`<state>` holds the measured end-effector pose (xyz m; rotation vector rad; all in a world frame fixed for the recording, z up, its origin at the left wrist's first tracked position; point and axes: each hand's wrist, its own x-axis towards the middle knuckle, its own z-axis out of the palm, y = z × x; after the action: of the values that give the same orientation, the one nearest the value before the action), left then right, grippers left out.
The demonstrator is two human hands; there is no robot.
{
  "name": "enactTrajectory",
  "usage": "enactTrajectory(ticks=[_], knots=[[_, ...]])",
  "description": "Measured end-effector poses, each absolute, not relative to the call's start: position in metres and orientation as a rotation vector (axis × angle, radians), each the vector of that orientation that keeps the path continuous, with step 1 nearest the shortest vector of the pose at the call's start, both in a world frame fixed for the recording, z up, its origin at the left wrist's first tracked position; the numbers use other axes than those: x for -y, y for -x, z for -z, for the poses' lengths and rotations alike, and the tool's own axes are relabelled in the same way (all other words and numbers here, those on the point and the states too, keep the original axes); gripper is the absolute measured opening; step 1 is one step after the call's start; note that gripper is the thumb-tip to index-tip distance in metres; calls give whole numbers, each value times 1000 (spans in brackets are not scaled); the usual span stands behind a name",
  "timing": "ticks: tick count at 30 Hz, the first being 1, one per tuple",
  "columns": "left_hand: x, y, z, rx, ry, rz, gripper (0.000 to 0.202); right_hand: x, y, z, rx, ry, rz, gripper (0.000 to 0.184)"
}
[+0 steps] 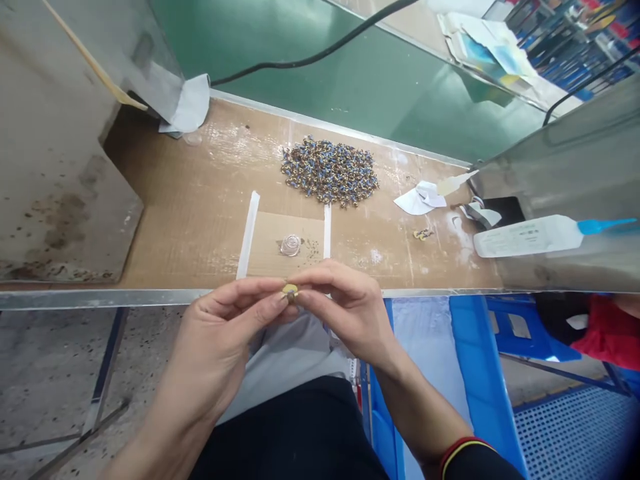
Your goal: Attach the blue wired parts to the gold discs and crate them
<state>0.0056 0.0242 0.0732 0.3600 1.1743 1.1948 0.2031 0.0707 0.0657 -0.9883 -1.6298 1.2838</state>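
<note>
My left hand [225, 333] and my right hand [340, 307] meet just in front of the table's metal edge. Both pinch one small round yellowish part [290, 291] between thumb and fingertips. Beyond them a pile of several small blue and gold parts [330, 171] lies on the brown tabletop [200, 200]. A small clear round cap [291, 245] rests on a cardboard patch between two white strips [249, 235], close behind my hands.
A white squeeze bottle with a blue tip [540, 235] lies at the right against a metal housing. Paper scraps [420, 199] sit right of the pile. A grey metal block [55, 167] stands left. A black cable [310, 57] crosses the green board. Blue bins [475, 360] sit below.
</note>
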Motion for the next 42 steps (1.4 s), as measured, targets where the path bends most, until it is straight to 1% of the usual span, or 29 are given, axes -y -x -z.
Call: enactTrajectory(ticks=[2, 5, 9, 14, 22, 29, 33, 37, 40, 42], knots=[[-25, -8, -74, -1139, -301, -1138, 25, -69, -205, -69, 1516, 1016, -1403, 12], [-25, -12, -73, -1104, -247, -1090, 23, -66, -209, -72, 1317, 1002, -1578, 17], [-23, -17, -75, -1094, -240, -1050, 21, -62, -214, -71, 1183, 1040, -1668, 20], [-26, -24, -81, -1088, -215, -1026, 25, -60, -220, -69, 1090, 1017, -1694, 16], [-29, -28, -82, -1029, -195, -969, 17, -60, -228, -71, 1091, 1069, -1665, 20], [-37, -38, -84, -1088, -151, -941, 25, -59, -234, -68, 1098, 1070, -1652, 22], [-35, -43, -77, -1182, -319, -997, 25, -58, -237, -66, 1055, 1070, -1650, 27], [-27, -58, -69, -1393, -570, -1113, 24, -55, -240, -59, 962, 1097, -1659, 34], [-25, -73, -65, -1552, -723, -1089, 22, -52, -248, -52, 955, 1151, -1616, 36], [-27, -83, -63, -1539, -785, -1065, 21, -53, -262, -50, 977, 1185, -1617, 35]])
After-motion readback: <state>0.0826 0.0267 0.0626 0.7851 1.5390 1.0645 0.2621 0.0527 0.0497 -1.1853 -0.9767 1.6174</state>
